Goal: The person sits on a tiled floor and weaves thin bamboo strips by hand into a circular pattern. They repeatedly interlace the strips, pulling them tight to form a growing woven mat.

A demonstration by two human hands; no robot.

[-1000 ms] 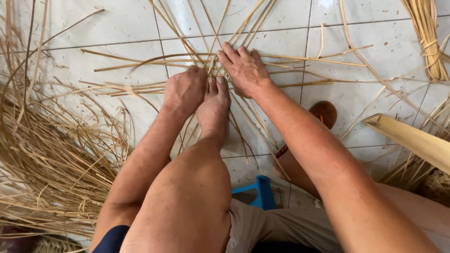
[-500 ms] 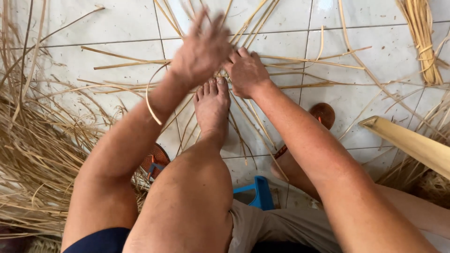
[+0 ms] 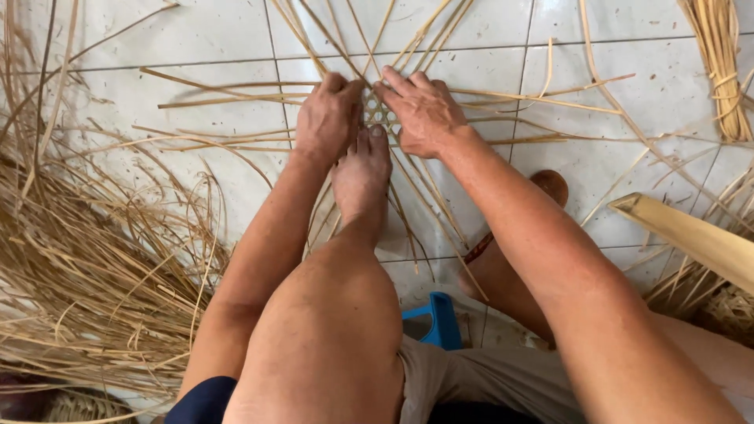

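Between both hands (image 3: 377, 114), woven lattice (image 3: 380, 116).

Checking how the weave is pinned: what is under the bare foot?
The bare foot presses cane strips on the tiled floor; the woven patch shows past its toes. Beneath the sole is hidden.

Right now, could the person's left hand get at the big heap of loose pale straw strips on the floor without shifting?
Probably yes. The left hand rests on the small open-weave patch beside the bare foot, and the heap of straw strips lies on that same side, with only bare white floor tiles and a few stray strips between.
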